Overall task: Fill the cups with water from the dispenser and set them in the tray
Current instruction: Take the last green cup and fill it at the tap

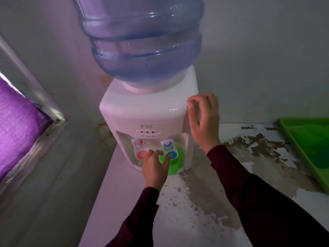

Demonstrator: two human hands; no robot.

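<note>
A white water dispenser [147, 111] with a blue bottle [142, 41] on top stands on the counter. A green cup [175, 164] sits under its right tap, the one with the blue lever [169, 148]. My left hand [154, 168] grips the cup's left side at the rim, just below that lever. My right hand [204, 120] rests its fingertips against the dispenser's upper right corner, fingers loosely bent, holding nothing. The green tray [292, 145] lies at the right edge of the view with green cups [318, 150] inside it.
The red-lever tap [139, 148] is to the left of the cup. The white counter [195, 202] has peeling, stained paint. A wall stands right behind the dispenser, and a window with a purple curtain [19, 125] is on the left.
</note>
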